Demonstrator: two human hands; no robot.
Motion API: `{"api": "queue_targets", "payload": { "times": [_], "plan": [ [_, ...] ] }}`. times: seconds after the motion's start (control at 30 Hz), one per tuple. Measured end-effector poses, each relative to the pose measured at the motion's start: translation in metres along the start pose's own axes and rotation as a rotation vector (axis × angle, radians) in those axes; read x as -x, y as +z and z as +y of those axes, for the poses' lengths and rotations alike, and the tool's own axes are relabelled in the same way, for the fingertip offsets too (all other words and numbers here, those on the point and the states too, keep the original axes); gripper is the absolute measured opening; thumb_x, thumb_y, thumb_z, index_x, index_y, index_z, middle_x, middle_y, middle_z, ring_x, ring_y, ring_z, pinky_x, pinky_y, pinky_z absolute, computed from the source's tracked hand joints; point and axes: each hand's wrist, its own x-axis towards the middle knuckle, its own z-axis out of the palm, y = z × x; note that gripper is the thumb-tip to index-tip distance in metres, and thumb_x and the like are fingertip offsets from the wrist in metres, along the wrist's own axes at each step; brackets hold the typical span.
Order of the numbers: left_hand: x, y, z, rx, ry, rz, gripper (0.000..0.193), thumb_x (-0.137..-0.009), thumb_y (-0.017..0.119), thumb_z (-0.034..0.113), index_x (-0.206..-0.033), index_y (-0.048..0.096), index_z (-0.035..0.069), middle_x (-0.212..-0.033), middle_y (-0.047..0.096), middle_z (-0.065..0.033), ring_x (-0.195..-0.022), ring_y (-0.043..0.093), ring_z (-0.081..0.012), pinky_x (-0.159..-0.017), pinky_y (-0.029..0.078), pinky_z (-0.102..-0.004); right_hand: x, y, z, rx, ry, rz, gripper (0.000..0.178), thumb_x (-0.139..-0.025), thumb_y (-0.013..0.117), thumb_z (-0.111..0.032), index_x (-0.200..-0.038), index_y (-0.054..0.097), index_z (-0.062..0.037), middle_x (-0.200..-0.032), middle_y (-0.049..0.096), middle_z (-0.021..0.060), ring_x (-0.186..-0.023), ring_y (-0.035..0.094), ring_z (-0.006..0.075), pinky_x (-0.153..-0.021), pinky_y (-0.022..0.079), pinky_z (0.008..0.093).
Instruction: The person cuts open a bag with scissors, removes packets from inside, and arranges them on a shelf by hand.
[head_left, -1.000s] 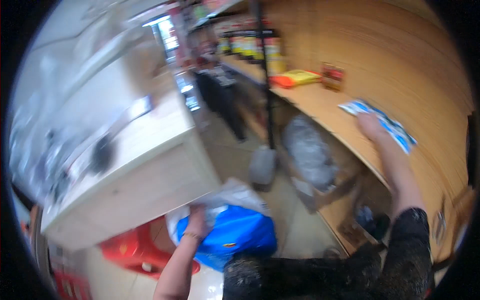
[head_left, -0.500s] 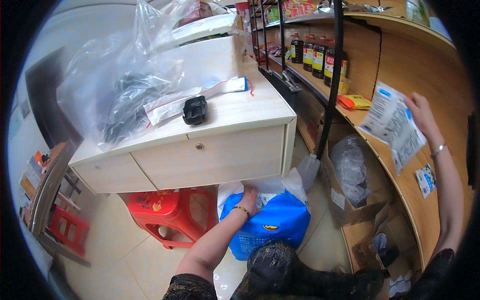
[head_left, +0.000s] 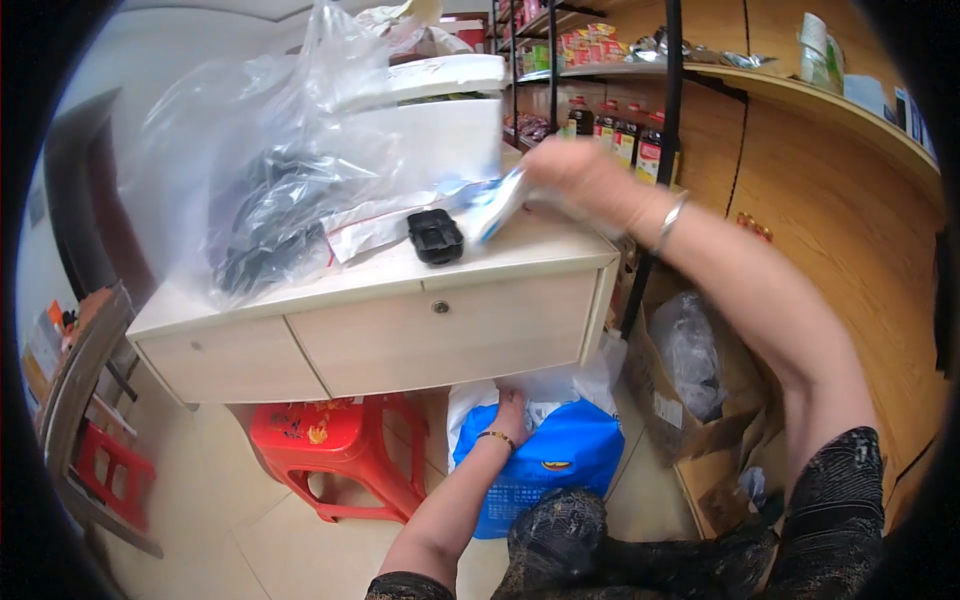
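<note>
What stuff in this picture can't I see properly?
All in the head view:
Packet in the right hand: blurred, so its printing can't be made out.
Left hand: its own back and the blue bag hide exactly what it grips.
Dark things inside the clear bag: shiny folds hide their shapes.
Drawer: its closed front hides the inside.

Head-worn fisheye, looking down, near the desk (head_left: 400, 340)
</note>
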Motion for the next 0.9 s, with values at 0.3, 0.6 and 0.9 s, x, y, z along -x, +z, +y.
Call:
{"api": "queue_targets", "payload": {
  "times": [0.3, 0.6, 0.9],
  "plan": [
    [-0.007, 0.001, -0.004, -0.174, 0.079, 0.011, 0.095, -0.061, 0.070, 0.037, -0.131, 0.022, -0.005, -0.137, 0.016, -0.0285, -0.127, 0.013, -0.0446, -0.109, 0.011, -0.0451, -0.001, 0.041, -0.048, -0.473, 0.329, -0.003, 0.022, -0.083, 0.054, -0.023, -0.089, 0.058, -0.0028, -0.083, 0.059, 0.0149, -0.085, 0.055, 0.0305, -0.077, 0.043, 0.0379],
    [-0.010, 0.003, 0.002, -0.047, 0.137, 0.022, 0.071, -0.065, 0.068, 0.019, -0.125, 0.035, -0.002, -0.130, 0.032, -0.0266, -0.122, 0.026, -0.0439, -0.106, 0.021, -0.0438, 0.146, -0.010, -0.077, -0.421, 0.838, 0.461, 0.017, -0.084, 0.054, -0.017, -0.087, 0.059, -0.0011, -0.083, 0.060, 0.0140, -0.076, 0.059, 0.0257, -0.065, 0.046, 0.0321],
    [0.072, -0.061, 0.050, -0.040, 0.308, 0.517, 0.047, -0.068, 0.061, 0.000, -0.112, 0.047, 0.002, -0.117, 0.045, -0.0229, -0.110, 0.041, -0.0406, -0.096, 0.032, -0.0466, 0.394, -0.035, -0.308, -0.762, 1.329, -0.233, 0.017, -0.086, 0.053, -0.018, -0.091, 0.057, -0.0023, -0.079, 0.061, 0.0127, -0.074, 0.061, 0.0269, -0.066, 0.047, 0.0333]
  ]
}}
